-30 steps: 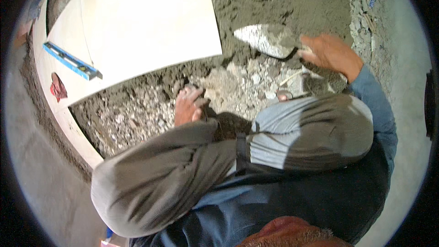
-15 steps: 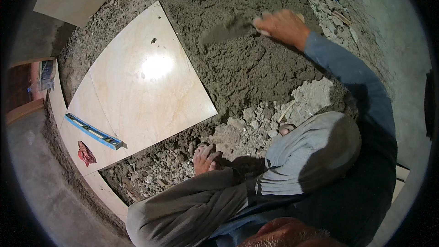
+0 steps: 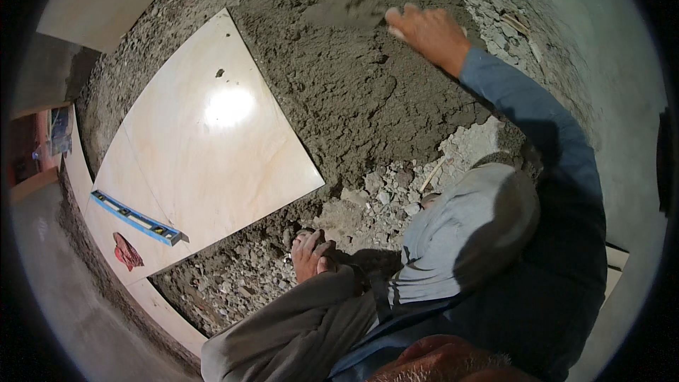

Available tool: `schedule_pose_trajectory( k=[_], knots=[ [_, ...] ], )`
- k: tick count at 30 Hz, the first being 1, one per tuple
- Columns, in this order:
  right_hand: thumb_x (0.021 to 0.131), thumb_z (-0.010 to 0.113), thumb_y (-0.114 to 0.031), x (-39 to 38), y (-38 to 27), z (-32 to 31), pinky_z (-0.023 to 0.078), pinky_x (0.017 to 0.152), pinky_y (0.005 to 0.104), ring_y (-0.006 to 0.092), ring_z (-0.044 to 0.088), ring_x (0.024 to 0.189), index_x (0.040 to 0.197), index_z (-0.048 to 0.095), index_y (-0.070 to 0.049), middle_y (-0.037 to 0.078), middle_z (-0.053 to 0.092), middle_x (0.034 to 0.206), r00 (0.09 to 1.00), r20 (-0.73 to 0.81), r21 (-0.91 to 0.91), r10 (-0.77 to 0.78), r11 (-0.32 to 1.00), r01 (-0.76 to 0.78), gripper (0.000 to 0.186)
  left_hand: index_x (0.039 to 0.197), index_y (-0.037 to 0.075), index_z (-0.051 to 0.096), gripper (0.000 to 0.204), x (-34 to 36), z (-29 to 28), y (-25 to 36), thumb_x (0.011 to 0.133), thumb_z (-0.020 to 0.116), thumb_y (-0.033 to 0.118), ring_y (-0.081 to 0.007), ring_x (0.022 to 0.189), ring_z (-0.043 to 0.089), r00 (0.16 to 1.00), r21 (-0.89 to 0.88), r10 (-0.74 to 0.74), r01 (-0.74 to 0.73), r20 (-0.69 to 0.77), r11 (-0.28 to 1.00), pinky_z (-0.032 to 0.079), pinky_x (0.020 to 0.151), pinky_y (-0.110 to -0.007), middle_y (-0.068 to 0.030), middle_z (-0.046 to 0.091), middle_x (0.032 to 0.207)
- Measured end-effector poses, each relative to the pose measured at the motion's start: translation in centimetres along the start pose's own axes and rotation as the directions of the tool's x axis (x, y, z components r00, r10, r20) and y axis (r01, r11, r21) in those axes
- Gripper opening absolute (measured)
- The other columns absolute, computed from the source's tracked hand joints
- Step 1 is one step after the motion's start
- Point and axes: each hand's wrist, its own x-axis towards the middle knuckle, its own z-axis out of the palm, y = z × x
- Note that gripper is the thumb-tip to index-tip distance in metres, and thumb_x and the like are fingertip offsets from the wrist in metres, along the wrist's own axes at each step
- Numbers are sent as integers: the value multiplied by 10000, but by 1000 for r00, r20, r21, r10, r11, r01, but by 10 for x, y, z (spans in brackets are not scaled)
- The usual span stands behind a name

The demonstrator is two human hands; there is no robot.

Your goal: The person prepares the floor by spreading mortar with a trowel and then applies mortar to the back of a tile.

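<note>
In the head view, the right hand (image 3: 430,34) has its grip closed around the handle of a grey, blade-blurred trowel (image 3: 353,8), which is at the upper part of the rough, dark grey mortar bed (image 3: 375,92), right of the glossy cream tiling (image 3: 212,155). The left hand (image 3: 310,255) is beside the left shin, fingers bent, near loose pale-grey rubble (image 3: 247,279); whether its grip holds anything, I cannot tell. A blue, bar-shaped spirit level (image 3: 136,217) and a crumpled red patterned cloth (image 3: 127,252) lie on the tiling.
</note>
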Motion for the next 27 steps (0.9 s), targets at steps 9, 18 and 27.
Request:
schedule_pose_trajectory(
  k=[9, 18, 27],
  knots=[
    [1029, 529, -330, -25, 64, -1, 531, 478, 389, 259, 644, 627, 1058, 552, -139, 116, 629, 841, 996, -92, 65, 4, 998, 2, 194, 1154, 115, 660, 355, 6, -1, -4, 1027, 388, 304, -354, 1259, 498, 997, -5, 12, -12, 71, 1000, 320, 1080, -541, -133, 561, 1362],
    [1034, 536, -320, -49, 120, 52, 514, 498, 430, 272, 595, 578, 1094, 529, -164, 131, 594, 782, 993, -114, -90, 8, 996, -18, 167, 1137, 122, 674, 351, 3, 6, -10, 1011, 411, 317, -356, 1246, 514, 998, 11, 43, -43, 44, 999, 336, 1065, -530, -136, 572, 1344],
    [1065, 479, -312, 14, 146, 95, 550, 563, 442, 270, 617, 644, 1267, 512, -128, 160, 638, 893, 946, 195, -126, 260, 963, -239, 275, 1147, 128, 671, 338, -6, 6, -10, 1004, 425, 310, -344, 1254, 519, 999, 77, 51, -52, 18, 996, 334, 1068, -524, -133, 568, 1354]
  ],
)
